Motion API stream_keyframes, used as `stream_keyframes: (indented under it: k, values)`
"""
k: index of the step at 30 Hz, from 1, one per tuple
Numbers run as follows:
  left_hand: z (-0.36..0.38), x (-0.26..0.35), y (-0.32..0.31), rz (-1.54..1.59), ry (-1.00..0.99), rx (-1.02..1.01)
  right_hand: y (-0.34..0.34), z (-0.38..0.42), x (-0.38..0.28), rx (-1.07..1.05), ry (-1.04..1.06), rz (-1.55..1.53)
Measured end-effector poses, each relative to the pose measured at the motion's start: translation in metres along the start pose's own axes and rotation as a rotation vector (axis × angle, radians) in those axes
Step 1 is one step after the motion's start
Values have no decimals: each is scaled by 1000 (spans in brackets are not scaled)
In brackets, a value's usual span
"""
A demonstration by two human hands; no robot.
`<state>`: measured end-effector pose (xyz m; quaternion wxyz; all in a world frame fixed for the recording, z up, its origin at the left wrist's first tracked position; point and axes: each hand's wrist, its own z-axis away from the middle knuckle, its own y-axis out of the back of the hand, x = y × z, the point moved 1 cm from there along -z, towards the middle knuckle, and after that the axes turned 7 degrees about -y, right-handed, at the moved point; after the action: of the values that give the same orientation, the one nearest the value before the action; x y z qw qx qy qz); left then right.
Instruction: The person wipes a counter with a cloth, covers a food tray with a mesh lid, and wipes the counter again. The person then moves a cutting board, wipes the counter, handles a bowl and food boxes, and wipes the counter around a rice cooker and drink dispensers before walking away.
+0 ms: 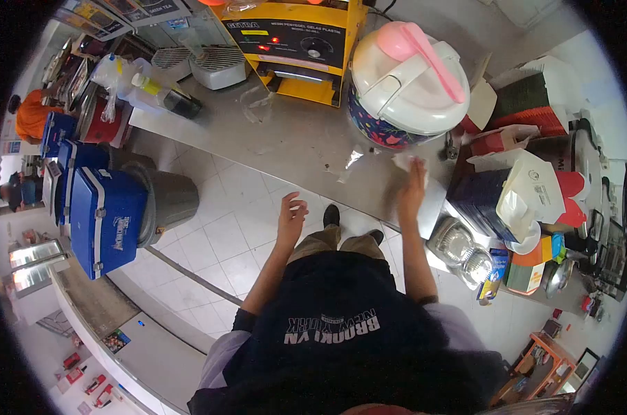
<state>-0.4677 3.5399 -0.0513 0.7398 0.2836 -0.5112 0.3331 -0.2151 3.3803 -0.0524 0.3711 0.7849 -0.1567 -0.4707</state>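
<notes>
My right hand (413,192) reaches over the steel counter (293,149) and presses a crumpled white tissue or cloth (402,161) against its surface. Just beyond that hand stands a white rice cooker (424,90) with a floral dark blue body. A pink ladle (434,66) lies across its lid. My left hand (291,218) hovers in front of the counter edge, its fingers loosely curled and apart, holding nothing. Between the hands, a shiny clear scrap (353,159) and small dark crumbs lie on the steel.
A yellow and black cup sealing machine (293,48) stands at the back. Stacked food boxes (493,187) and clear plastic lids (462,252) crowd the right. Left are a dark bottle (172,100), a blue cooler box (109,221) and a grey bin (172,204).
</notes>
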Motion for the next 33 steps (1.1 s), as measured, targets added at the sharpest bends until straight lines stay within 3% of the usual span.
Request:
stream_keyframes:
  k: [3,6,8,12,15,18,23,26,27,29,33]
  values:
    - [-4,2,-2,15,25,-45,-45,7,41,39,-52,145]
    - [0,-3,2,5,98,-18,-111,16,-2,-127,-88,-11]
    - [7,-4,12,13,147,12,-142,29,-57,-170,106,-91]
    - [19,-14,40,145,208,224,-162,76,-121,-421,265,-438]
    - [19,-23,59,238,239,368,-163,78,-132,-682,172,-616]
    - [17,-22,66,280,220,373,-110,27,-136,-444,146,-492]
    - [24,-21,56,163,179,301,-158,-40,-77,-122,114,-224]
    - [18,-22,48,141,200,269,-210,33,-110,-376,270,-414]
    - [17,-23,45,116,184,290,-210,63,-126,-466,324,-507]
    - [8,-22,41,62,140,320,-162,68,-162,-839,223,-634]
    - [-16,-47,35,-389,-122,376,-102,61,-115,-577,144,-794]
